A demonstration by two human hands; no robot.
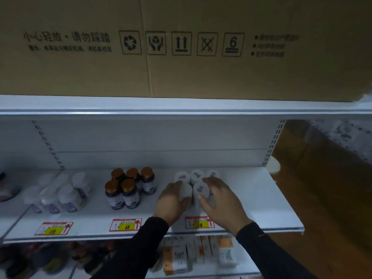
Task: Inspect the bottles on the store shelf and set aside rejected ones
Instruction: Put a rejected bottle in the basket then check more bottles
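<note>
Head view: left hand [173, 200] holds a front white bottle [186, 191]; right hand [218, 198] curls round the next bottle [200, 189] on the shelf [261, 198].

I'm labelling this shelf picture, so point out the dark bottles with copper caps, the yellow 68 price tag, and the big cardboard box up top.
dark bottles [128, 190]: head view, on the front right bottle's body.
68 price tag [126, 226]: head view, on its yellow patch.
cardboard box [181, 77]: head view, on its plain front face.
</note>
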